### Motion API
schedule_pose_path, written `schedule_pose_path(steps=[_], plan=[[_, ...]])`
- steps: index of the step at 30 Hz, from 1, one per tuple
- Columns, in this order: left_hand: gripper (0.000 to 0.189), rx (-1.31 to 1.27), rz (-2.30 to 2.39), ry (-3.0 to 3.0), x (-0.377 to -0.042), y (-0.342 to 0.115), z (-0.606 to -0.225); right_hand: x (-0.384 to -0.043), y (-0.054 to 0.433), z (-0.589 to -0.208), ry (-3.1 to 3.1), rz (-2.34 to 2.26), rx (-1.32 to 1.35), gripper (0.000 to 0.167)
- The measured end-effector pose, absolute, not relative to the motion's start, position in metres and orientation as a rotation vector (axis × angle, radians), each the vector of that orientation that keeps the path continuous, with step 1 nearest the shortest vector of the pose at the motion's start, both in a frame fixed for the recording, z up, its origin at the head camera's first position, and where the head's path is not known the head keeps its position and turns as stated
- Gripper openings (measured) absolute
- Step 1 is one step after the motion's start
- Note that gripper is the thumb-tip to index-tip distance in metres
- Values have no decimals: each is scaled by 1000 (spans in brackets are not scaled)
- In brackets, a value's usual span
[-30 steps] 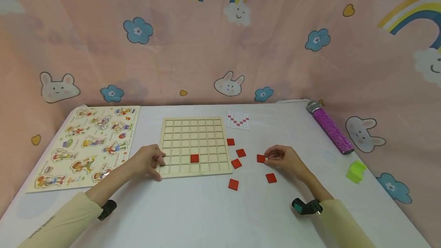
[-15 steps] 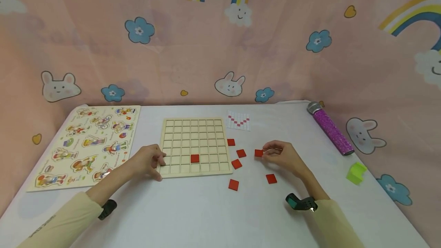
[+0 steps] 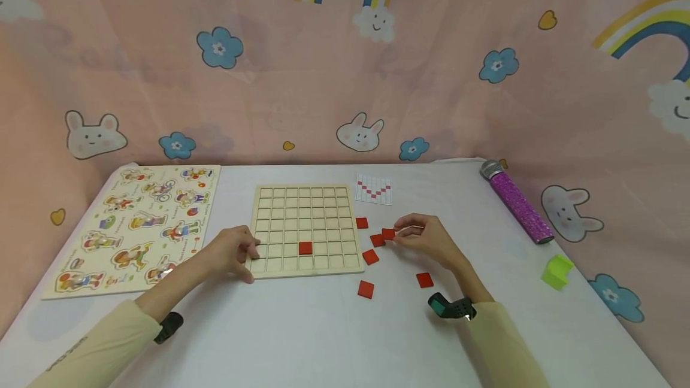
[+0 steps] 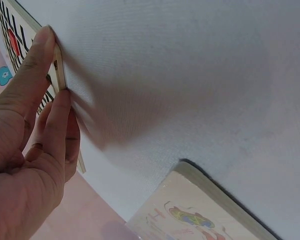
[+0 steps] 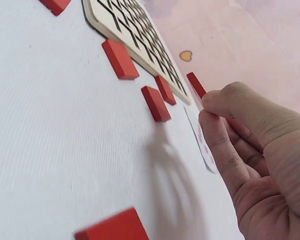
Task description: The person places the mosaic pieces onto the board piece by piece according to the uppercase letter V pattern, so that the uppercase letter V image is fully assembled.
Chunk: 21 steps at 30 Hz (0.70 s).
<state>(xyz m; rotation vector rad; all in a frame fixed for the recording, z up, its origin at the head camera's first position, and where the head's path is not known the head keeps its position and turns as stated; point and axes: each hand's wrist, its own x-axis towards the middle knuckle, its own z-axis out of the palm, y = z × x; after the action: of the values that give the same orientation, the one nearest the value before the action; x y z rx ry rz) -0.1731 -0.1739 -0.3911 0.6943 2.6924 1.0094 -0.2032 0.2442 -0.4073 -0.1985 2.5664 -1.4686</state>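
The wooden grid board (image 3: 291, 214) lies flat on the table, with one red square tile (image 3: 305, 248) in a cell of its lower part. At the board's near left corner, my left hand (image 3: 230, 252) grips the edge; the left wrist view shows thumb and fingers on the board's rim (image 4: 61, 75). Between thumb and fingertips, my right hand (image 3: 428, 239) pinches another red tile (image 3: 388, 234), raised off the table right of the board. That held tile (image 5: 196, 84) stands tilted in the right wrist view. Several loose red tiles (image 3: 365, 289) lie beside the board.
A small pattern card (image 3: 374, 189) with a red V lies beyond the tiles. A picture puzzle board (image 3: 135, 232) is at left. At right are a purple glitter microphone (image 3: 517, 202) and a lime-green block (image 3: 557, 271). A printed pink cloth (image 3: 269, 88) hangs behind.
My right hand has carried its red tile up off the table and leftward, toward the board and the loose tiles. The left hand stays at the board's corner.
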Motion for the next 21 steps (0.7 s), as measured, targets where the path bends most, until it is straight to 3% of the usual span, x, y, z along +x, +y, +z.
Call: schedule_pose_path(steps=[21], plan=[[33, 714, 1014, 2684, -172, -173, -389, -219, 195, -407, 2436, -1562, -251, 31]])
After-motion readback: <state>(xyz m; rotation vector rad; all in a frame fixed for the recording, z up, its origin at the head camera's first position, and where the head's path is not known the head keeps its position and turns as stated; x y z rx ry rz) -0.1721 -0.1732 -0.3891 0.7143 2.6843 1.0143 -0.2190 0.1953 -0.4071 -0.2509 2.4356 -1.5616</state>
